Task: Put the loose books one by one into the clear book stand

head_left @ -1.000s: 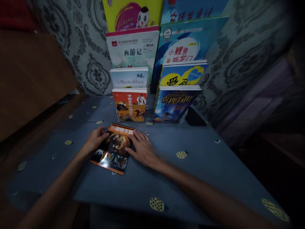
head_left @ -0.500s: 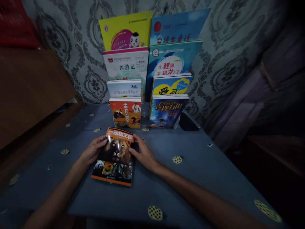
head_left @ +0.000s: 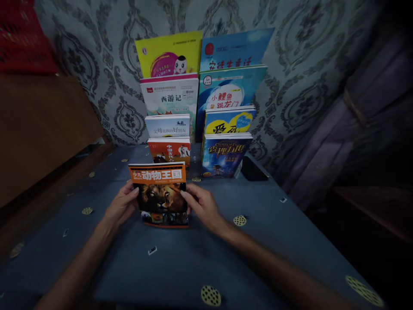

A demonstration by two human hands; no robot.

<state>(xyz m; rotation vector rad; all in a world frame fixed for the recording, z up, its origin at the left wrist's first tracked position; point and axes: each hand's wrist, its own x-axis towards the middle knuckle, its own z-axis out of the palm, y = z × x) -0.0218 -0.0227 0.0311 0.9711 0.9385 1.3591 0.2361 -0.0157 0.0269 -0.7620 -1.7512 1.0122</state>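
Observation:
Between my hands is a book [head_left: 161,198] with an orange title band and a lion's face on its cover, tilted up toward me. My left hand [head_left: 121,204] grips its left edge, thumb on the cover. On the opposite edge, my right hand [head_left: 203,206] holds it the same way, with the other fingers behind. Just beyond it stands a red-orange book [head_left: 169,150], whose lower part the lion book hides. To the right of that is a dark blue book [head_left: 224,157], upright at the front of its stack.
Behind are stepped rows of books, among them a white one [head_left: 171,97], a yellow one [head_left: 169,54] and a blue one [head_left: 235,47]. A black phone-like object [head_left: 254,168] lies right of them on the tablecloth [head_left: 258,258]. A red basket [head_left: 26,43] sits on a brown cabinet [head_left: 38,133].
Both hands have tipped the lion book more upright and raised its top edge, which now covers the lower part of the red-orange book. The view has shifted slightly.

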